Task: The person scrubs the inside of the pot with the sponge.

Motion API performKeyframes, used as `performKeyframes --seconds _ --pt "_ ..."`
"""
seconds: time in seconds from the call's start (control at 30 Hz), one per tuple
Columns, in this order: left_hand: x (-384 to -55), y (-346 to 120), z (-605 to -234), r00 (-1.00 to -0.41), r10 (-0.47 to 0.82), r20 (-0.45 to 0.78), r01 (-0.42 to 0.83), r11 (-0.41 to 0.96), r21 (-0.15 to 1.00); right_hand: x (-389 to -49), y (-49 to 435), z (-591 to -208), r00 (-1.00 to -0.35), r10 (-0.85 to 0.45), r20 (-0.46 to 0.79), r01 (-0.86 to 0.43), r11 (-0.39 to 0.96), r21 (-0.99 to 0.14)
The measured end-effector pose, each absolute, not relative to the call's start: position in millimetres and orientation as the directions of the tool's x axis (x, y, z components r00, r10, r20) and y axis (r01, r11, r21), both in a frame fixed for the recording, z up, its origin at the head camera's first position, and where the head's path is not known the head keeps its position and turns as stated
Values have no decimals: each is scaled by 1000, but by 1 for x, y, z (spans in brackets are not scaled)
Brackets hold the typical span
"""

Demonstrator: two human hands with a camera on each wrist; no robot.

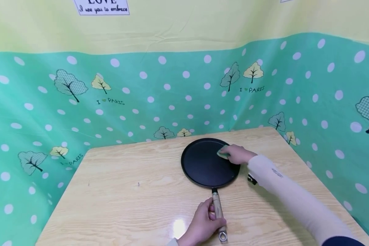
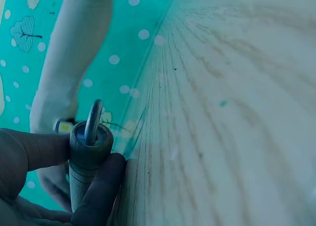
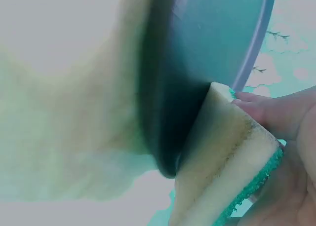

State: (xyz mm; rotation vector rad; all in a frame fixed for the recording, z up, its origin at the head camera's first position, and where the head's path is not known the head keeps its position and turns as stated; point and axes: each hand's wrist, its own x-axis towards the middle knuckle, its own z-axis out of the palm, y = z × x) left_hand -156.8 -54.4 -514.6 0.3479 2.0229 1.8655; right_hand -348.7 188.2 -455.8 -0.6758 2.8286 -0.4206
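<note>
A round black flat pan [image 1: 204,165] lies on the table, its wooden handle [image 1: 217,206] toward me. My left hand [image 1: 201,222] grips that handle, thumb and fingers on either side; in the left wrist view a metal hanging ring [image 2: 93,125] sticks out of its end. Over the right part of the pan, my right hand [image 1: 238,154] holds a sponge [image 1: 223,152] against the cooking surface. The right wrist view shows the sponge [image 3: 224,159] with cream foam toward the pan and a green scouring layer on the hand's side.
The pale wood-grain table [image 1: 126,191] reaches back to a green and yellow patterned curtain [image 1: 126,89], which also hangs along the right side. A small black device [image 1: 252,179] shows under the right wrist.
</note>
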Motion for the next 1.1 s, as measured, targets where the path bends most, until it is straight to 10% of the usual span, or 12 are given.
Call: performKeyframes --seconds 0.6,1.1 --pt "-159 -55 -516 -891 436 -126 -82 119 990 -247 179 -464 -833 -552 20 -520 772 -366" --pt "-157 -56 -517 -901 426 -76 -44 85 995 -286 91 -463 -775 -629 -56 -549 714 -434"
